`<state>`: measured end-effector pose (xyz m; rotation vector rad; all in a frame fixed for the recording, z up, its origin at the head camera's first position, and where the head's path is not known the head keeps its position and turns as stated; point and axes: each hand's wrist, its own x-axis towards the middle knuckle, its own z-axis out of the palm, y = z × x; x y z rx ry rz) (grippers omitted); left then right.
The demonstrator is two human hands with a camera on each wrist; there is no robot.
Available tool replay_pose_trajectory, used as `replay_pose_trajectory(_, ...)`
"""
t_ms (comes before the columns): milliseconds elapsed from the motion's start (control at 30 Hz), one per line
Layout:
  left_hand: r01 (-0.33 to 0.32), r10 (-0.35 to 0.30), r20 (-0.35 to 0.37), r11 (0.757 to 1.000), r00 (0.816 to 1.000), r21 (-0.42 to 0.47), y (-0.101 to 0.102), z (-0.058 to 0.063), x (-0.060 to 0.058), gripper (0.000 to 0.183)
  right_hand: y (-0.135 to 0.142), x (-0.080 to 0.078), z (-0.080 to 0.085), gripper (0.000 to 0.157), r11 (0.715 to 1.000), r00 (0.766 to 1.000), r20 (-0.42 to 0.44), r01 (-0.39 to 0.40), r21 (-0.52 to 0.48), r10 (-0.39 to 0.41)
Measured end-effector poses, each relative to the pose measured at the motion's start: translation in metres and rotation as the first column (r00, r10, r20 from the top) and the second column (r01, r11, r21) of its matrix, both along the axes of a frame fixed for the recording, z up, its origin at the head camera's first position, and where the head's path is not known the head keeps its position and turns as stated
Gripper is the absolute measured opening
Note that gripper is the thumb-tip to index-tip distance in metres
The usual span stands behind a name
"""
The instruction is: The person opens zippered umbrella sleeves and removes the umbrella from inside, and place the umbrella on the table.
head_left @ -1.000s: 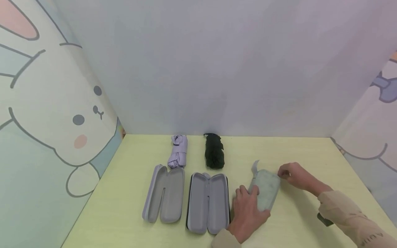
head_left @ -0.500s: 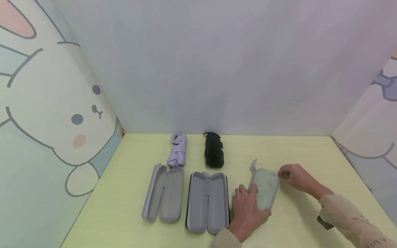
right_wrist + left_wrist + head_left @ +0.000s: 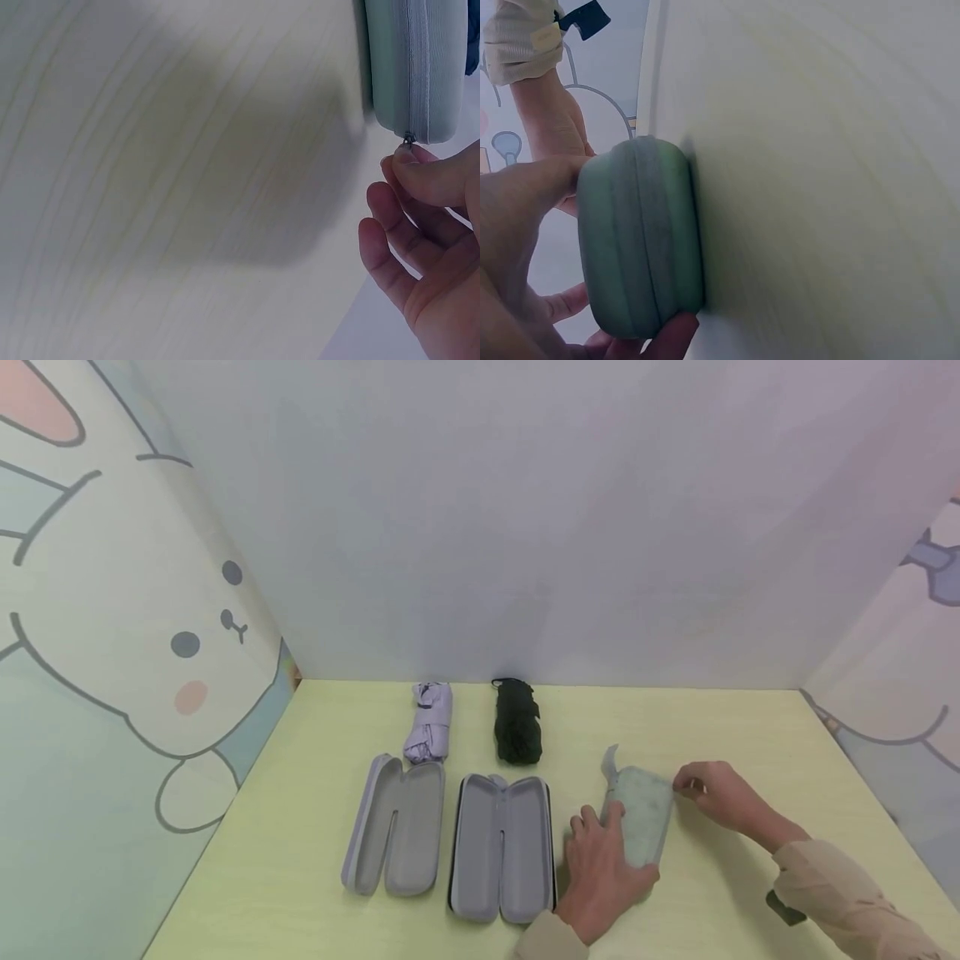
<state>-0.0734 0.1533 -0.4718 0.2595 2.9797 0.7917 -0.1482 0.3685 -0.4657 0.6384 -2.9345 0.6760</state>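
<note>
A pale green zip case (image 3: 645, 814) lies closed on the table at the right, a strap loop at its far left corner. My left hand (image 3: 600, 870) holds it around the near end, thumb on the right side and fingers on the left. In the left wrist view that rounded end shows a grey zipper band (image 3: 649, 232) around its middle. At the far right corner my right hand (image 3: 722, 795) pinches the small zipper pull (image 3: 409, 140) between thumb and forefinger, the other fingers loosely bent. The zipper track (image 3: 417, 67) is closed where it shows in the right wrist view.
Left of the green case lie two open grey-lined cases, one black-edged (image 3: 480, 852) and one lilac-edged (image 3: 414, 835). Behind them are a folded lilac umbrella (image 3: 431, 724) and a folded black umbrella (image 3: 517, 722). A pale wall (image 3: 540, 527) rises behind the table (image 3: 720, 727).
My right hand has shifted very slightly toward me at the case's far right corner, still pinching the zipper pull. The left hand keeps its hold on the case.
</note>
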Motion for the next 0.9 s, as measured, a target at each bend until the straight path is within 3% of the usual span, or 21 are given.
replay_pose_trajectory(533, 0.002, -0.002, 0.082, 1.0, 0.997, 0.002, 0.008, 0.003, -0.001, 0.073, -0.007, 0.013, 0.0, 0.022, 0.999, 0.998, 0.053, 0.044, 0.01, -0.045)
replay_pose_trajectory(900, 0.014, -0.014, 0.051, 1.0, 0.999, 0.012, 0.008, 0.003, -0.001, 0.073, -0.01, 0.023, -0.003, 0.022, 0.999, 0.998, 0.054, 0.033, -0.021, -0.032)
